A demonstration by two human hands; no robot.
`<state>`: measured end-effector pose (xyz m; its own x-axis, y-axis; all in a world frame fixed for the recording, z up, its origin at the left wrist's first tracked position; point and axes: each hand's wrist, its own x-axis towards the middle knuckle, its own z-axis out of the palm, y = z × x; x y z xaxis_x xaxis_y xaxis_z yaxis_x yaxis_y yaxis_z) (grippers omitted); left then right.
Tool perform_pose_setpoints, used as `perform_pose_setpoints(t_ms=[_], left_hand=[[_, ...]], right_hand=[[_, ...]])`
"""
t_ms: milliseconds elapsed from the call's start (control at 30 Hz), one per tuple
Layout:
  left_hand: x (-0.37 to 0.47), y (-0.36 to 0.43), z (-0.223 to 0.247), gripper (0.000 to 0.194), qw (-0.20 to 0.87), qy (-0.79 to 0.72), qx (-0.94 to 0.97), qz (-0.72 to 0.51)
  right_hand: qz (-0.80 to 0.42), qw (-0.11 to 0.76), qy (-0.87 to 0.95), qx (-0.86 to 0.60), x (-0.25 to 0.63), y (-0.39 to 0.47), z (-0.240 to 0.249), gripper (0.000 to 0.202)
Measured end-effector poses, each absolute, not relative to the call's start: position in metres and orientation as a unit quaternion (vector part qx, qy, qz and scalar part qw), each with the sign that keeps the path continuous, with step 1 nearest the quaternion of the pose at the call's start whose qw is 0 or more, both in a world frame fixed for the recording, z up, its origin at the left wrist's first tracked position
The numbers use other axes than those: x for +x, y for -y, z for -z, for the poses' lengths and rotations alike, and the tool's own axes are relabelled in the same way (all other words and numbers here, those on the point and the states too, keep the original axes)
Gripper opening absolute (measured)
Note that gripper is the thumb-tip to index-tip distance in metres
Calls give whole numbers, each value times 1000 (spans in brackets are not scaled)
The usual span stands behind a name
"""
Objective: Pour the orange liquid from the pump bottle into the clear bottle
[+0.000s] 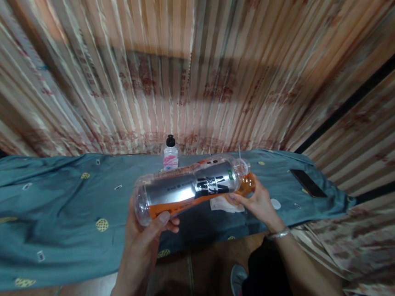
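A large clear plastic bottle (187, 185) with a silver label lies tilted in the air, its mouth toward the right and orange drink along its lower side. My left hand (145, 226) is closed around the bottle's base end, thumb toward me. Below the bottle's mouth, my right hand (257, 201) grips a small clear cup (247, 184) with orange drink in it. The bottle's neck overlaps the cup's rim; whether they touch I cannot tell. A thin pale stick, perhaps a straw (239, 151), rises behind the cup.
Behind the large bottle stands a small bottle (171, 158) with a black cap. A white tissue (225, 205), a white round disc (275, 204) and a black phone (307, 183) lie on the green cloth-covered table (68, 214). A pleated curtain (177, 76) hangs behind.
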<state>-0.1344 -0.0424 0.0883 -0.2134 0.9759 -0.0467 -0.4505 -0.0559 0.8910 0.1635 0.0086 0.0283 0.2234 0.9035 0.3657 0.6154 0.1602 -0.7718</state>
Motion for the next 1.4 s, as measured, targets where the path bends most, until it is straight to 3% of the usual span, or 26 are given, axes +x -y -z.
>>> perform_pose_setpoints(t_ms=[567, 1133, 1400], left_hand=[[-135, 42, -87, 65, 551, -417, 306, -656], [-136, 41, -85, 58, 553, -410, 310, -656], [-139, 42, -76, 60, 548, -410, 312, -659]], right_hand=[[-145, 445, 606, -643, 165, -8, -28, 97], [-163, 442, 616, -631, 166, -7, -29, 83], [-165, 444, 609, -636, 166, -7, -31, 88]])
